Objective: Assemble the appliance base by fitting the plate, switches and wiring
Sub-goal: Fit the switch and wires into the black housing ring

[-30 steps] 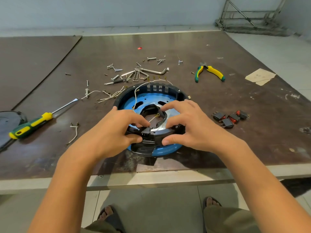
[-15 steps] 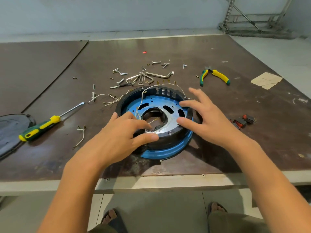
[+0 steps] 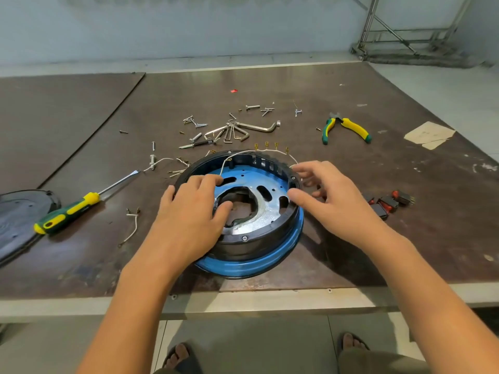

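Observation:
The round appliance base, black with a blue lower ring, sits near the table's front edge. A silvery-blue metal plate with slots and a large middle opening lies inside it. My left hand rests on the plate's left side, thumb at the rim of the opening. My right hand hovers at the base's right rim, fingers spread, close to a white wire with brass terminals that runs over the far rim. Several black and red switches lie to the right.
A green-yellow screwdriver lies at left, beside a dark cover. Hex keys, screws and wire bits are scattered behind the base. Green-yellow pliers and a paper scrap are at back right.
Both hands have let go of the black part in the plate's middle opening. The left hand now lies flat on the plate; the right hand has moved out to the right rim.

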`<state>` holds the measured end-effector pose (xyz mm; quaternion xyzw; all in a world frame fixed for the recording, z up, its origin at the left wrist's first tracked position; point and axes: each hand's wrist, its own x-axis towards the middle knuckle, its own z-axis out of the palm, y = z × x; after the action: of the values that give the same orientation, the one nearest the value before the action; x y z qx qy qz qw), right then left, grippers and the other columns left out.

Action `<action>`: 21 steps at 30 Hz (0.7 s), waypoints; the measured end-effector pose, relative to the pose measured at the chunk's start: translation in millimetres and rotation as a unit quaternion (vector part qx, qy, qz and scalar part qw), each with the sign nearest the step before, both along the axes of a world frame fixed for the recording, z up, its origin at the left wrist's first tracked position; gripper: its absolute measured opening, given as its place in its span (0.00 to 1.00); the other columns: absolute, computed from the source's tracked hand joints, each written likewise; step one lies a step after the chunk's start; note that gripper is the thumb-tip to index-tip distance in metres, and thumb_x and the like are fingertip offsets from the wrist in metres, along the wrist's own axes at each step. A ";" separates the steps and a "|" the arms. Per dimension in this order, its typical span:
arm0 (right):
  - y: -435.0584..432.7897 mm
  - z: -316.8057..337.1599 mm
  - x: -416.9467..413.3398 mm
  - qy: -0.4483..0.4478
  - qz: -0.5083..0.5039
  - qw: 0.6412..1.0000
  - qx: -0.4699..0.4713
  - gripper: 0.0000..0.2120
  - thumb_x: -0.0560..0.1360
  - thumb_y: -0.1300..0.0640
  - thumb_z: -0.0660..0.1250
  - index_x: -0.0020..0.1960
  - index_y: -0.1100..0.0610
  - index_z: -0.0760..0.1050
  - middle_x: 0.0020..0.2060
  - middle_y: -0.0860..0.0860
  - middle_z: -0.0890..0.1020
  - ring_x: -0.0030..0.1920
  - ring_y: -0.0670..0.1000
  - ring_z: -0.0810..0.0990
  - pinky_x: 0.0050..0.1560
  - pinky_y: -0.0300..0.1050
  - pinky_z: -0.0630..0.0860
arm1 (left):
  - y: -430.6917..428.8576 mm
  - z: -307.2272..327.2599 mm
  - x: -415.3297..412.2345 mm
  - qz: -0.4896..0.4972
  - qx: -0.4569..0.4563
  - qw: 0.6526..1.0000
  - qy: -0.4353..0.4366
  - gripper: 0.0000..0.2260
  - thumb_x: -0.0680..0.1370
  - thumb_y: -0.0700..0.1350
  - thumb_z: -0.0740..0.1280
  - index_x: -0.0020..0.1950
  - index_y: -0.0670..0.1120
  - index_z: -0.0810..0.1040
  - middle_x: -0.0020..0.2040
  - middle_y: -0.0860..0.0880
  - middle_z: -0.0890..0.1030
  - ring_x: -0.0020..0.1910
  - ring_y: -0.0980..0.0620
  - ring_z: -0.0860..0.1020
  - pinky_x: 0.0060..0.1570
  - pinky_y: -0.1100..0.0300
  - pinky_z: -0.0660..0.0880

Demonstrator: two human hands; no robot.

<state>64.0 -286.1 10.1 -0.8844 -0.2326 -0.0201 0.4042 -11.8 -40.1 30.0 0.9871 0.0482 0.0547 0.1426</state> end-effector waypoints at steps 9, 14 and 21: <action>13.8 -11.6 41.0 0.081 -0.072 0.993 0.056 0.22 0.79 0.47 0.66 0.72 0.46 0.68 0.70 0.44 0.72 0.68 0.46 0.70 0.63 0.46 0.68 | -6.8 -4.3 -3.6 0.025 0.024 0.998 0.059 0.17 0.83 0.57 0.48 0.67 0.58 0.71 0.72 0.54 0.66 0.65 0.50 0.69 0.64 0.41 0.64; 21.7 -8.9 44.2 0.026 -0.091 0.988 0.121 0.09 0.77 0.56 0.71 0.56 0.49 0.82 0.49 0.45 0.84 0.47 0.39 0.81 0.47 0.36 0.77 | -5.1 -5.5 -2.7 0.034 0.019 0.998 0.057 0.16 0.83 0.53 0.52 0.68 0.56 0.70 0.73 0.54 0.64 0.66 0.51 0.70 0.65 0.43 0.63; 25.2 27.1 25.1 -0.052 -0.062 0.974 0.212 0.07 0.73 0.61 0.73 0.47 0.51 0.86 0.37 0.44 0.86 0.38 0.39 0.83 0.39 0.30 0.76 | -0.6 -2.2 4.0 0.039 -0.024 0.998 0.047 0.15 0.81 0.51 0.59 0.65 0.48 0.75 0.70 0.53 0.70 0.63 0.50 0.72 0.65 0.48 0.69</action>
<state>89.1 -260.9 37.2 -0.7889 -0.1880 -0.1401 0.5681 -7.7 -40.6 27.8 0.9822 0.0951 0.0121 0.1613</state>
